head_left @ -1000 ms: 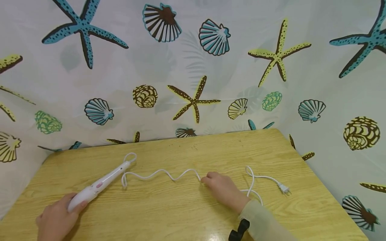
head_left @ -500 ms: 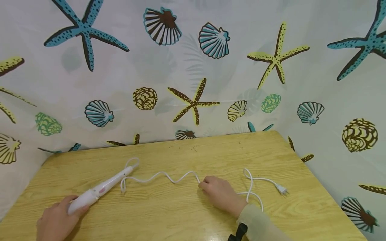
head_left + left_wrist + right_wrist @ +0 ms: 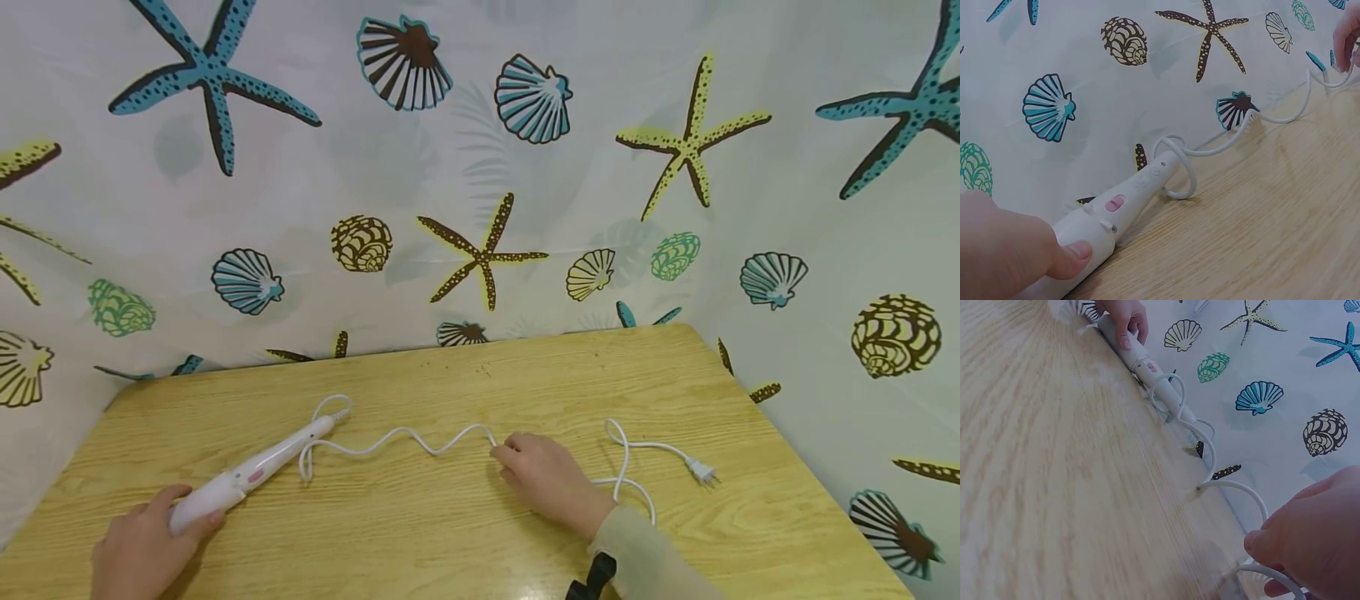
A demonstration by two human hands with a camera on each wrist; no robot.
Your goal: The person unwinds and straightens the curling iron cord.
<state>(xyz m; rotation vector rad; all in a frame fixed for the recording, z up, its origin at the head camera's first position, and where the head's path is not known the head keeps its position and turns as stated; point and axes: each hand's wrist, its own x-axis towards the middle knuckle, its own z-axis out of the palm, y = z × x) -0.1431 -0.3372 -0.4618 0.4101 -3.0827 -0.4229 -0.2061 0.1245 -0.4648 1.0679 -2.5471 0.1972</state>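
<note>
On the left of the table, a white corded hair styler [image 3: 258, 469] with a pink slide switch lies slanted, its narrow end pointing away to the right. My left hand [image 3: 146, 537] grips its thick end, with the thumb along the side in the left wrist view. From the narrow end a white power cord [image 3: 360, 451] loops back, then runs in waves across the table. My right hand [image 3: 551, 483] pinches this cord between thumb and fingers near its middle. Beyond the wrist the cord crosses over itself and ends in a two-prong plug [image 3: 702, 472] at the right.
A wood-grain table [image 3: 420, 542] carries everything. Behind it and along both sides hangs a white curtain [image 3: 420, 175] printed with starfish and shells. A black strap [image 3: 596, 575] sits by the right sleeve [image 3: 637, 550].
The view has tipped slightly, so the scene sits a little lower. The styler's narrow end has shifted slightly right. Both hands keep their holds, nearly still.
</note>
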